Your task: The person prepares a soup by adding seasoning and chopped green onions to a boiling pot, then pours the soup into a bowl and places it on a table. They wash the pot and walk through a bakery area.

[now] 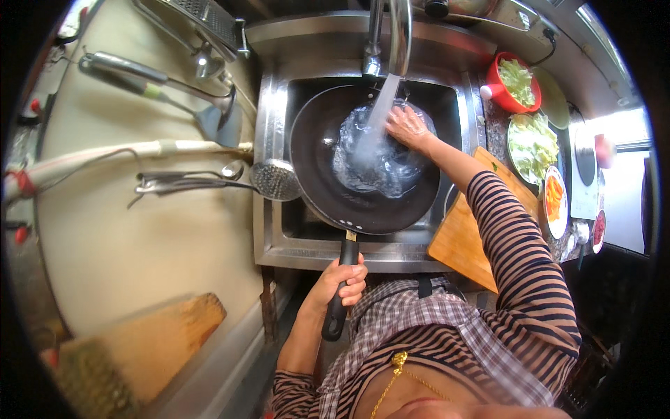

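Note:
A dark wok (319, 152) rests over the stainless steel sink (439, 256), its handle pointing back at my body. My left hand (343, 283) grips the black handle (335, 317). Water streams from the faucet (400, 39) into the wok, and a pool of water (387, 167) swirls across its bottom. Inside the wok, my right hand (410, 125) is wet and lies against the far right side, beside the stream. Its fingertips are blurred by the water, so whether they hold anything is unclear.
Right of the sink are a wooden cutting board (466, 241), a red bowl of chopped greens (494, 97), a plate of cut cabbage (534, 146) and a plate of orange slices (554, 196). A skimmer (277, 180), a spatula (222, 123) and a grater (209, 23) hang at the left wall.

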`<move>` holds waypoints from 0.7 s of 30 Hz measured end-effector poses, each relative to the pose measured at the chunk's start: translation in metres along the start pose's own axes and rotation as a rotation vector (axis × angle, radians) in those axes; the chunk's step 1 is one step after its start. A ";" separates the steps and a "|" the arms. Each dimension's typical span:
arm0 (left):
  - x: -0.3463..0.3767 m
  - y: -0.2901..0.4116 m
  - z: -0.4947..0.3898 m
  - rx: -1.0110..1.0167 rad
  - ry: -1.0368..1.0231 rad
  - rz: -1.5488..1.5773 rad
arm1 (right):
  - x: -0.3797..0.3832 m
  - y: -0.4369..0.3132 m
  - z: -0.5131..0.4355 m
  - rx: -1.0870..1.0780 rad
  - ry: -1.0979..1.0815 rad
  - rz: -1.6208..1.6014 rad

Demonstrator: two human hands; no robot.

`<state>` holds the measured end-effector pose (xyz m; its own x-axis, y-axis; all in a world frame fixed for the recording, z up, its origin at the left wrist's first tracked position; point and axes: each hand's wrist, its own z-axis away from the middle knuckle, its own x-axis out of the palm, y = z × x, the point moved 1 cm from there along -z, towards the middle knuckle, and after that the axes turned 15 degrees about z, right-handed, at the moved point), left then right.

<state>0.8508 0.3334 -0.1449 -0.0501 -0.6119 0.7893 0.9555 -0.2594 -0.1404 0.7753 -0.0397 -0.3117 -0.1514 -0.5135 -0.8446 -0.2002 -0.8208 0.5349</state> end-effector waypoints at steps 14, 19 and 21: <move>0.051 -0.047 0.066 0.286 0.373 -0.347 | -0.006 -0.015 0.035 0.373 -0.006 -0.834; 0.066 -0.063 0.069 0.410 0.474 -0.491 | -0.014 -0.014 0.043 0.459 0.031 -0.964; 0.066 -0.068 0.065 0.458 0.532 -0.530 | -0.014 -0.010 0.047 0.464 0.016 -0.935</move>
<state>0.8017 0.3591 -0.0440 -0.5398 -0.7926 0.2837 0.7852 -0.3525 0.5091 0.7340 -0.0126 -0.3044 0.2679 0.2707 -0.9246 -0.5840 -0.7177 -0.3793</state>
